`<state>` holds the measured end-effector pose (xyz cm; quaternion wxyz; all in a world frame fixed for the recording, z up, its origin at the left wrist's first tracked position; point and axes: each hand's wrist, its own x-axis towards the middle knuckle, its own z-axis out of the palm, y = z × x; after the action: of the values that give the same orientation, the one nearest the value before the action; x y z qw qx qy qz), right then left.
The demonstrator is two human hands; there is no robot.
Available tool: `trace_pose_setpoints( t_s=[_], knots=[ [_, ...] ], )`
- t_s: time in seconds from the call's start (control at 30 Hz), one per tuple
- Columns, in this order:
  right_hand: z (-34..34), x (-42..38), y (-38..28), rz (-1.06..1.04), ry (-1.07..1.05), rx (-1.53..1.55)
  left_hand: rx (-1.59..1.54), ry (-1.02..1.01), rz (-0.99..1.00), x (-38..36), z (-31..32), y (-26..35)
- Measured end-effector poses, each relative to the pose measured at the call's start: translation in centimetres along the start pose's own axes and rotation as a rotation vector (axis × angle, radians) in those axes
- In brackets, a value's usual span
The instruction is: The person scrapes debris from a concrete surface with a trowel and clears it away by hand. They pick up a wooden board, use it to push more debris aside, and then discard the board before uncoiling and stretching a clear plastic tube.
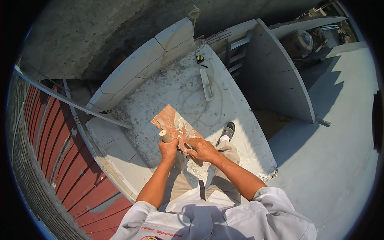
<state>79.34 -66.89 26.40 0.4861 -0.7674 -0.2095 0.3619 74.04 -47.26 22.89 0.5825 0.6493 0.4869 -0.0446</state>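
While left hand (168,148) fingers clamp the wooden handle (164,136), right hand (202,150) fingers press closed on the mortar-caked float board (174,122); scraping looks underway, needs steady grip.

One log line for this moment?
left hand: grips tan wooden handle | right hand: on reddish mortar-stained board | grey concrete slab below

Tool blade under the right hand (201,149), board's (175,125) near end hidden

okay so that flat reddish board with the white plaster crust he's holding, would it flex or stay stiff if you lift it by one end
The board probably stays stiff: it juts out flat, without sagging, from the left hand and right hand. The caked white patches likely make it gritty rather than slippery. It looks thin, so probably fairly light.
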Motion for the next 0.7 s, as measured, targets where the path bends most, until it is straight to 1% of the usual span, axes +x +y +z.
trace_pose_setpoints(
  t_s=[0.1, 0.17, 0.23, 0.3, 0.33, 0.37, 0.43, 0.47, 0.5, 0.57, 0.6, 0.67, 0.7],
  knots=[
    [-1.2, 3.9, 9.9, 0.305, 0.231, 0.132, 0.133, 0.033, 0.039, 3.7, -1.5, -5.0],
    [-2.7, 7.5, 17.8, 0.478, 0.301, 0.063, 0.172, -0.003, 0.069, 6.8, -2.2, -9.2],
    [-2.9, 11.6, 26.2, 0.577, 0.362, -0.026, 0.179, -0.044, 0.067, 9.5, -2.2, -13.9],
    [-2.8, 16.4, 34.2, 0.577, 0.418, -0.015, 0.159, -0.072, 0.046, 12.7, -2.5, -17.9],
    [-2.9, 18.8, 37.0, 0.619, 0.451, 0.050, 0.202, -0.088, -0.012, 13.8, -2.8, -19.5],
    [-3.1, 21.3, 39.5, 0.659, 0.491, 0.115, 0.222, -0.112, -0.003, 15.0, -3.3, -21.5],
    [-2.9, 25.7, 45.0, 0.670, 0.571, 0.129, 0.262, -0.147, 0.009, 16.5, -4.6, -24.9],
    [-2.9, 27.7, 48.4, 0.628, 0.628, 0.110, 0.247, -0.129, 0.040, 17.0, -4.4, -24.8],
    [-2.3, 29.4, 51.7, 0.585, 0.678, 0.097, 0.291, -0.162, 0.044, 17.7, -5.0, -24.9],
    [-1.8, 32.1, 53.5, 0.659, 0.709, 0.118, 0.373, -0.230, 0.052, 19.1, -6.1, -25.2],
    [-0.9, 32.7, 53.4, 0.617, 0.670, 0.208, 0.408, -0.218, 0.088, 19.9, -6.3, -25.6],
    [-0.5, 33.5, 52.5, 0.527, 0.617, 0.374, 0.438, -0.209, 0.040, 21.3, -7.1, -25.3],
    [0.1, 33.6, 52.0, 0.574, 0.637, 0.452, 0.455, -0.212, 0.014, 21.6, -7.5, -24.7]
  ],
)
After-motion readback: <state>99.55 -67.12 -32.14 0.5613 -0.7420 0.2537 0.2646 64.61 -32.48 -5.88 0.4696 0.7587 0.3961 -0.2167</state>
